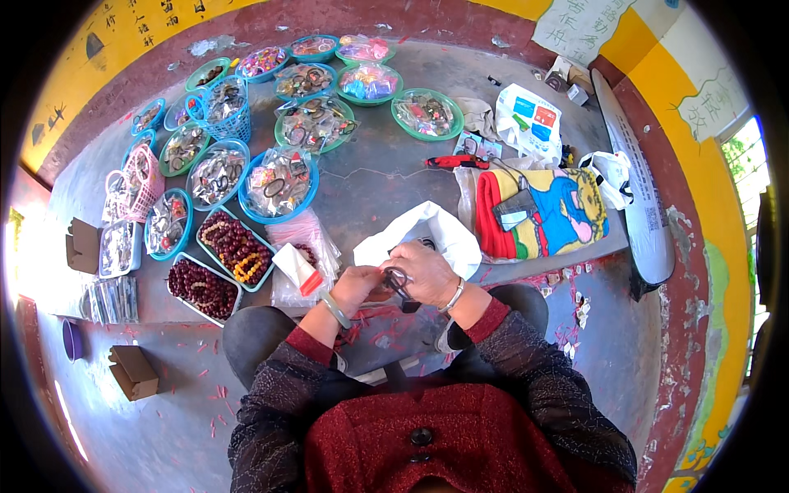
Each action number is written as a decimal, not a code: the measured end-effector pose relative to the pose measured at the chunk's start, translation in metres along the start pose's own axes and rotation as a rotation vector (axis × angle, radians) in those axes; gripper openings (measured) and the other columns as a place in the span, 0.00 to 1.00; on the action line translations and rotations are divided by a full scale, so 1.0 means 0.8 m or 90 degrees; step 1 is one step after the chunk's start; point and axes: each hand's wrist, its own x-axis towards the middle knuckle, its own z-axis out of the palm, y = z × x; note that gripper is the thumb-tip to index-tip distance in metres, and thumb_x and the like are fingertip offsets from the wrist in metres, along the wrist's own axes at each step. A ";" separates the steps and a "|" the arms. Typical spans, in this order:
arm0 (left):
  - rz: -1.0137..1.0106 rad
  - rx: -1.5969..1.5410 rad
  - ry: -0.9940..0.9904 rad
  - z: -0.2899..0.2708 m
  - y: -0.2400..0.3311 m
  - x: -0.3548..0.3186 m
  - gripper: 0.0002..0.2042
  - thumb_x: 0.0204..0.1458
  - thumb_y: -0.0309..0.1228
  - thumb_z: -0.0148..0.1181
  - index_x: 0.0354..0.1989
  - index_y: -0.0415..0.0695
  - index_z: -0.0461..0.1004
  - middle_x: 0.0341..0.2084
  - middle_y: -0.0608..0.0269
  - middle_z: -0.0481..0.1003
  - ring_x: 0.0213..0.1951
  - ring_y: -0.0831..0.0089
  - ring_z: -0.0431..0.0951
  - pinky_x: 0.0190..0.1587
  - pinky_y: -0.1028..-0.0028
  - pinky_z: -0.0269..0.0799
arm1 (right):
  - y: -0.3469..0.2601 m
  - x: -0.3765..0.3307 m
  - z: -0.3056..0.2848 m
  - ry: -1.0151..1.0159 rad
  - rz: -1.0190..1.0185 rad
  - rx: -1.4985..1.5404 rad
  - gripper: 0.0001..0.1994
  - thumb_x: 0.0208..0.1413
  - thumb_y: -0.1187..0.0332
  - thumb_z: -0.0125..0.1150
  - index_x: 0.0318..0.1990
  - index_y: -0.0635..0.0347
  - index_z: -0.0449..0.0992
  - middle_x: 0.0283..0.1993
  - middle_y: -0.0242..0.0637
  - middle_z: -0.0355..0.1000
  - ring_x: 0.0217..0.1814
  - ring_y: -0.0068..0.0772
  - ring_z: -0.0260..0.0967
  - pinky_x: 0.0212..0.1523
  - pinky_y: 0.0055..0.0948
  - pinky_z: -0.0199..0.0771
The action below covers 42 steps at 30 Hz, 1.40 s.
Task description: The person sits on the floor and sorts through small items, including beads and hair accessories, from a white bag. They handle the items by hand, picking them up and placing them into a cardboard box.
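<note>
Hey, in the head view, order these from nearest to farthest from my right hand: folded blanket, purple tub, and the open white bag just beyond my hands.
1. Open white bag: just beyond the right hand.
2. Folded blanket: to the right.
3. Purple tub: far left.

Prob. craft wkshop, w/ bead strings (228, 240)

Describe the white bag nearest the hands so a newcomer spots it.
Find the multicoloured blanket on the right. Just left of it, beyond the right hand, sits the bag, mouth open. It looks plain white, unlike the printed bag past the blanket.
</note>
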 end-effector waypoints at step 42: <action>-0.006 -0.131 -0.063 0.005 0.002 -0.004 0.14 0.54 0.26 0.40 0.46 0.32 0.64 0.35 0.55 0.72 0.34 0.69 0.75 0.40 0.70 0.73 | 0.027 -0.002 -0.002 -0.094 -0.027 0.104 0.12 0.34 0.67 0.65 0.31 0.53 0.74 0.33 0.32 0.66 0.39 0.35 0.64 0.42 0.31 0.62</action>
